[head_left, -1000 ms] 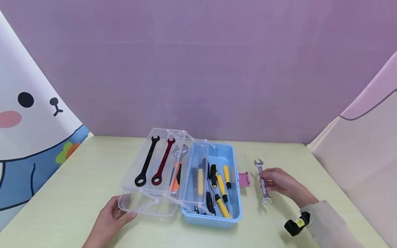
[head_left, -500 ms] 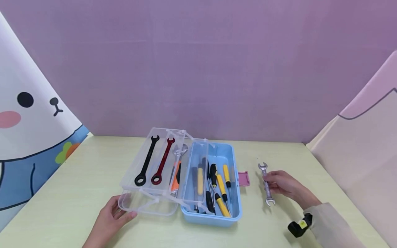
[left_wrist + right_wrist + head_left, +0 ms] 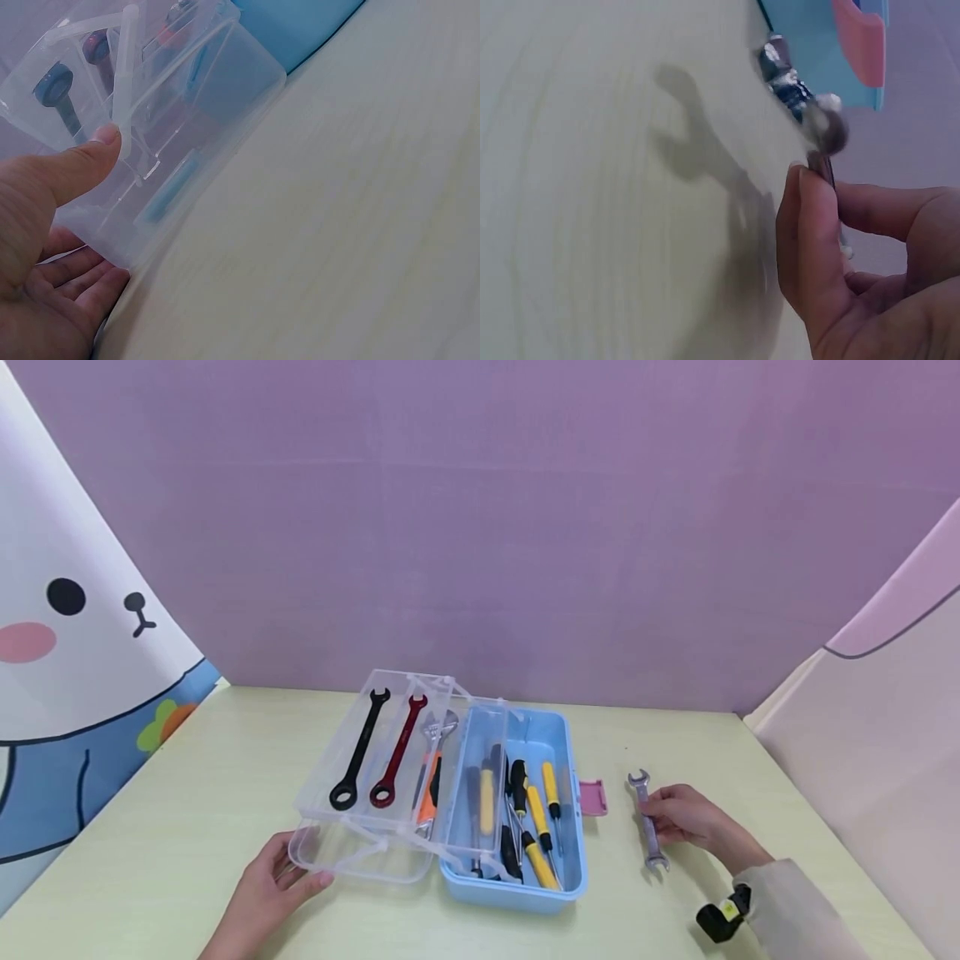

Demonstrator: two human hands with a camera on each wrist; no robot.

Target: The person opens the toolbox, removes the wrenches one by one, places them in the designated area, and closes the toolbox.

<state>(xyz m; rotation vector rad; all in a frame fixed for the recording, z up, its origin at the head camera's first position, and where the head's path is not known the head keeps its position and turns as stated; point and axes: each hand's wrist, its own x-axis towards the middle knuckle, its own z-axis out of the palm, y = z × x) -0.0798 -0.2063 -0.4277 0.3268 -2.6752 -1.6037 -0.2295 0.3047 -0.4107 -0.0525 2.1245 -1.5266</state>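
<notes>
One hand, the right [image 3: 686,818], had thumb and fingers clamped on the middle of a silver double-ended wrench [image 3: 651,841], pinching its narrow shank. From where I stood, the wrench was off the tabletop [image 3: 187,827], to judge by the separate shadow that the right wrist view caught. Its metal was bright and glossy, with a forked opening at either end. I took the step in hand to be holding the tool ready, beside and apart from the toolbox; any next move would call for a firm pinch and a level path, since such smooth steel could swivel.

Opposite, the left hand [image 3: 262,889] lay at the corner of a clear plastic lid [image 3: 401,868], thumb and fingers spread apart, fingertips touching its edge; how hard they pressed I couldn't tell. It seemed to be steadying the lid.

Between the hands stood the smooth blue toolbox [image 3: 517,897], a pink latch [image 3: 592,797] jutting from its right side. Yellow-handled screwdrivers [image 3: 538,810] lay jumbled inside. Over its left part reached a see-through tray [image 3: 381,747] bearing a black wrench [image 3: 362,745] and a dark red one, each with a ring end. Behind hung flat, faintly creased purple cloth [image 3: 480,527].
</notes>
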